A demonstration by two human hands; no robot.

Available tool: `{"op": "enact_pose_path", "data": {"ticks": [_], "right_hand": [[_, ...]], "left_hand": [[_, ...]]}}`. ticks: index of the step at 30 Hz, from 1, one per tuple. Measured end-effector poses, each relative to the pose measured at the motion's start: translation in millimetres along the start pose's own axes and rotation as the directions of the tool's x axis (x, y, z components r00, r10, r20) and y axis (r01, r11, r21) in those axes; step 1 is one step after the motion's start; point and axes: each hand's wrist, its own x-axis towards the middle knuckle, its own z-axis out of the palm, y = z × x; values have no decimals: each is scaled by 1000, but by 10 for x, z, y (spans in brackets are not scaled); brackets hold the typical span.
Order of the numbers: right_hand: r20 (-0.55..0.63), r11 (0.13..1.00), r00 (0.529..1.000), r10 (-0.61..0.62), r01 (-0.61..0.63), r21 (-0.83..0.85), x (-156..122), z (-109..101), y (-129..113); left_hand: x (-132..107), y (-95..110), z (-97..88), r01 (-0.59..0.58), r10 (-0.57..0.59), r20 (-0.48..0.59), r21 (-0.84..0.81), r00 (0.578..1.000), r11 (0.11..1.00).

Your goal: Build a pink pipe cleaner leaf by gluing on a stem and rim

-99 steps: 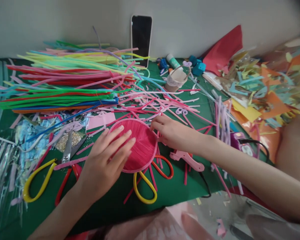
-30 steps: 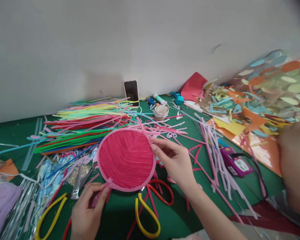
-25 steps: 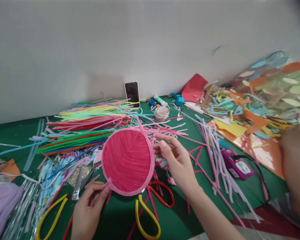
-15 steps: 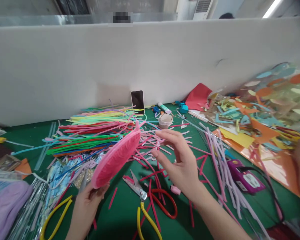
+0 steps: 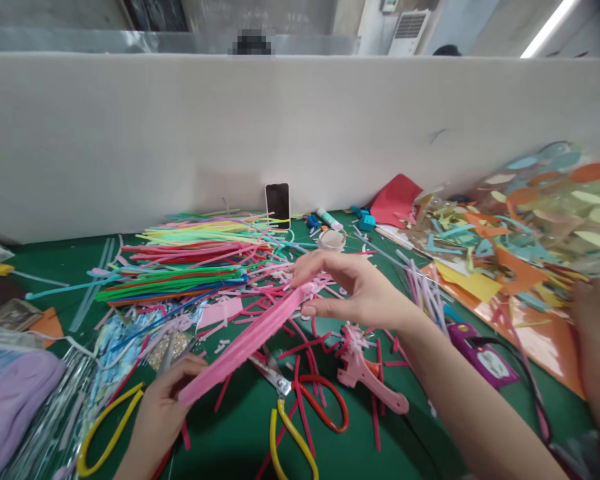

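A flat pink fuzzy piece (image 5: 247, 343), which looks made of chenille stems, is seen nearly edge-on and slants up to the right over the table. My left hand (image 5: 167, 393) grips its lower left end between thumb and fingers. At the upper right end, the thumb and fingers of my right hand (image 5: 353, 290) close around the tip. Beneath the piece lie opened scissors (image 5: 283, 387) with one red and one yellow handle. A pink glue gun (image 5: 373, 380) rests below my right hand, its nozzle end among cut pink stems.
Coloured chenille stems (image 5: 195, 257) are heaped at the back left. A phone (image 5: 279, 205) leans on the white partition (image 5: 180, 133). Yellow handles (image 5: 111, 430) show by my left wrist. A purple device (image 5: 485, 353), paper scraps (image 5: 480, 233) and another person's arm (image 5: 597, 347) are at right.
My right hand has moved left and closed on the piece's upper end. The piece has tilted from showing its broad face to nearly edge-on. The glue gun has come into view.
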Motion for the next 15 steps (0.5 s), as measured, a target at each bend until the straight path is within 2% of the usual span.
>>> {"op": "enact_pose_path", "data": {"ticks": [4,7,9,15], "right_hand": [[-48,974,999,-10,21,224,-31,102,77],[-67,932,998,-3,27,361,-17,172,109],[-66,901,998,12,18,434,3,203,130],[-84,850,993,82,-25,527,42,287,188]], "left_hand": [[-39,-34,72,78,-80,-43,-53,996,996],[-88,-73,158,179,-195,-131,-125,972,976],[-107,-94,212,210,-237,-154,-171,959,963],[-87,-158,323,233,-264,-53,-329,963,915]]}}
